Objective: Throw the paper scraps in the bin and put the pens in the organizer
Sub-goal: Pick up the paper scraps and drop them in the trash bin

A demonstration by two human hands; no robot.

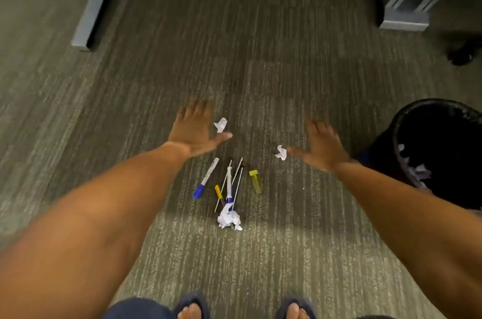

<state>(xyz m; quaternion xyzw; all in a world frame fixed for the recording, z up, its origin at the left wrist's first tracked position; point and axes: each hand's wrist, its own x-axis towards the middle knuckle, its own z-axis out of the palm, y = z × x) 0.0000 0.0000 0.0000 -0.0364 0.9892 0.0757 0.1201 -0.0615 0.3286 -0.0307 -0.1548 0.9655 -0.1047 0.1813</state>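
Observation:
On the carpet lie three crumpled paper scraps: one (pixel 221 125) by my left thumb, one (pixel 281 152) by my right thumb, and a bigger one (pixel 229 219) nearest my feet. Between them is a loose cluster of pens: a blue-capped marker (pixel 206 179), a yellow-ended pen (pixel 218 192), several thin pens (pixel 229 183) and a yellow highlighter (pixel 255 181). My left hand (pixel 194 128) and my right hand (pixel 322 148) hover above the floor, fingers spread, holding nothing. The black bin (pixel 407 172) stands at the right with paper scraps inside. No organizer is in view.
Grey desk or partition legs stand at the upper left (pixel 90 18) and upper right (pixel 404 18). A dark chair caster (pixel 460 56) sits far right. My sandalled feet (pixel 193 311) are at the bottom edge on open carpet.

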